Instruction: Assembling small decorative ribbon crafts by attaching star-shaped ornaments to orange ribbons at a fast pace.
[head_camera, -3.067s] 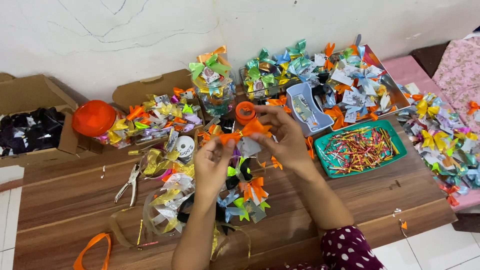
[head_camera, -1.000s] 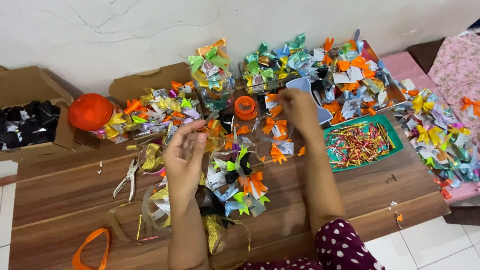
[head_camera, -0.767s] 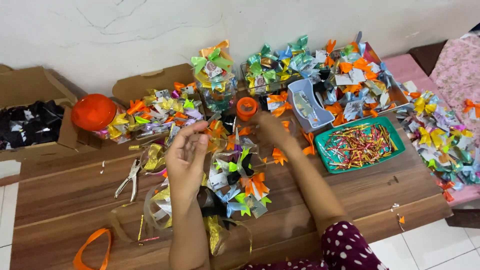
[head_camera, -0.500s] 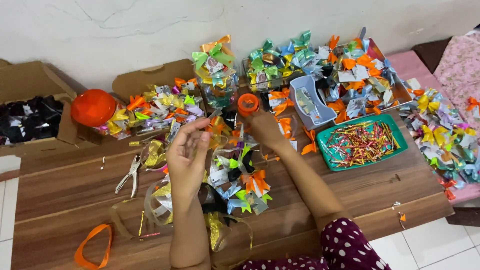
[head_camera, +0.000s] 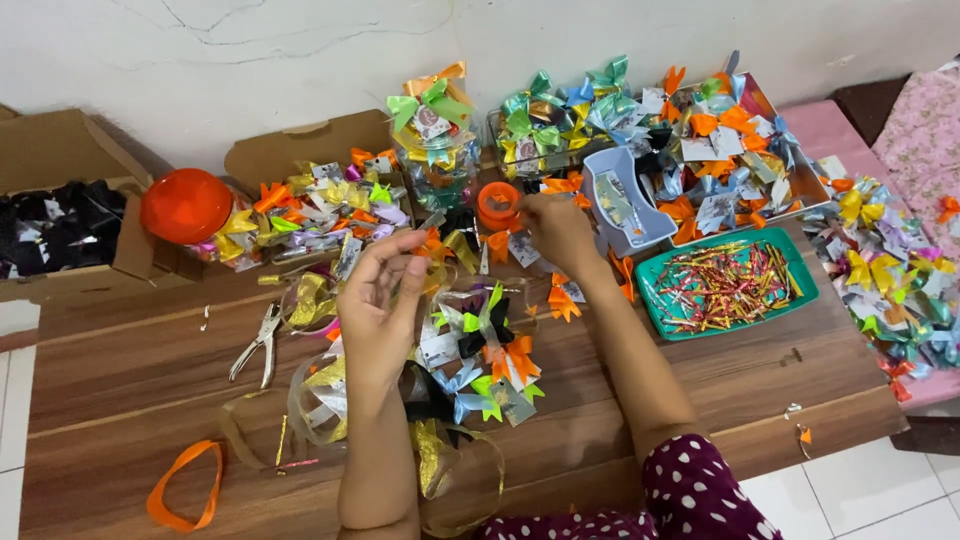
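With the left hand (head_camera: 378, 305) raised, fingers loosely curled and its contents unclear, the right hand (head_camera: 557, 228) pinches at the orange ribbon spool (head_camera: 498, 205) behind the bow pile (head_camera: 478, 352): draw ribbon steadily, avoiding twist

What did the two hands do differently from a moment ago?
The right hand left the left hand and reached back to the small orange ribbon roll. The left hand stayed raised over the heap of little ribbon bows. The green tray of twist ties and metal hole punch stayed put.
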